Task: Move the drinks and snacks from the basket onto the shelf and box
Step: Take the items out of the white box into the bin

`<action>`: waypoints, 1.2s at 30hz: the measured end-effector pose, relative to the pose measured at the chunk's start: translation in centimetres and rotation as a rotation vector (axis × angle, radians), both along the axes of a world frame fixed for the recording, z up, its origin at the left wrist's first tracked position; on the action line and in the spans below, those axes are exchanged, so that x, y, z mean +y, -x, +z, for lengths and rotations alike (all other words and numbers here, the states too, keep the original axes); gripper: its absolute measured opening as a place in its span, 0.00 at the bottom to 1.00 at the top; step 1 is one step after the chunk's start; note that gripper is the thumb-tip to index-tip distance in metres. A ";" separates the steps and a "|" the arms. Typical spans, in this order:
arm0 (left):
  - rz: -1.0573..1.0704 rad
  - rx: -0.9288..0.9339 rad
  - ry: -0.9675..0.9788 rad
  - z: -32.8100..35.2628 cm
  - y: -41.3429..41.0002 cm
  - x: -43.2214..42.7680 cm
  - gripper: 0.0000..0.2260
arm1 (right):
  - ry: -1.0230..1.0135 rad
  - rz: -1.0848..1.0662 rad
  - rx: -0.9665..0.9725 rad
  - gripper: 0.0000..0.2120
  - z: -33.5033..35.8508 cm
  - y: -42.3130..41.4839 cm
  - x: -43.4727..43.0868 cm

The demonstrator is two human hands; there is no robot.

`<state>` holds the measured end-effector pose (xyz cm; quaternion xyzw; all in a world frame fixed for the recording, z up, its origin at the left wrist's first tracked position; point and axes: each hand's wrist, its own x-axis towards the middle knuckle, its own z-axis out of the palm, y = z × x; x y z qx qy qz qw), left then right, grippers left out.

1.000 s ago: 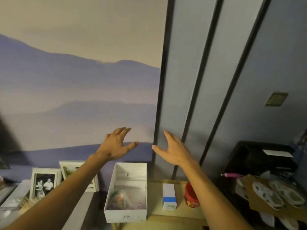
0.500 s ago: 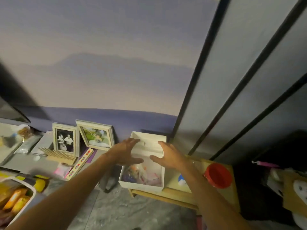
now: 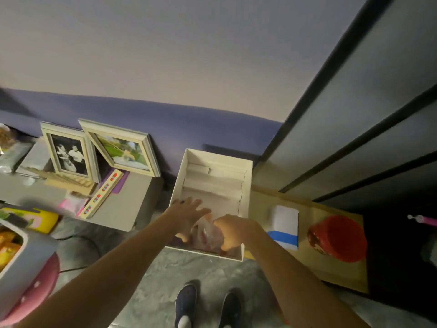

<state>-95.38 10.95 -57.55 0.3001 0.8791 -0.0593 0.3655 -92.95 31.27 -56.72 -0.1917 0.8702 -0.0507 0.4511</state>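
An open white box (image 3: 246, 185) stands on the left end of a low wooden shelf (image 3: 335, 271). A clear plastic snack bag (image 3: 208, 235) lies in the box's near end. My right hand (image 3: 233, 230) is curled on the bag's right side. Over the bag's left side my left hand (image 3: 186, 210) reaches into the box with its fingers spread and the thumb down beside the bag. At the far left edge a white basket (image 3: 35, 252) holds yellow packs.
On the shelf stand a white and blue carton (image 3: 285, 223) and a red-lidded jar (image 3: 338, 240). Two picture frames (image 3: 68, 152) lean on the wall over a grey cabinet (image 3: 123, 209). The basket sits on a pink stool (image 3: 35, 294). My shoes (image 3: 186, 301) are on the floor.
The view has tilted down. Both hands dropped from in front of the wall into the box, and the right hand has closed on the snack bag.
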 end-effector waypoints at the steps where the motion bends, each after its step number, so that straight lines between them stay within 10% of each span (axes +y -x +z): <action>1: -0.009 -0.001 0.007 -0.3 0.0 -0.1 0.52 | -0.012 0.018 -0.010 0.29 -0.7 0.1 -0.2; 14: 0.158 0.047 -0.221 -0.2 1.5 0.6 0.18 | 0.123 -0.067 -0.015 0.29 -1.1 1.4 -0.2; 23: 0.445 0.259 -0.655 15.4 6.0 -1.2 0.15 | 0.517 -0.530 0.291 0.43 13.3 4.4 4.6; 36: 0.532 0.638 -1.000 37.2 3.2 0.5 0.29 | 0.841 -0.598 0.745 0.42 34.1 3.5 9.6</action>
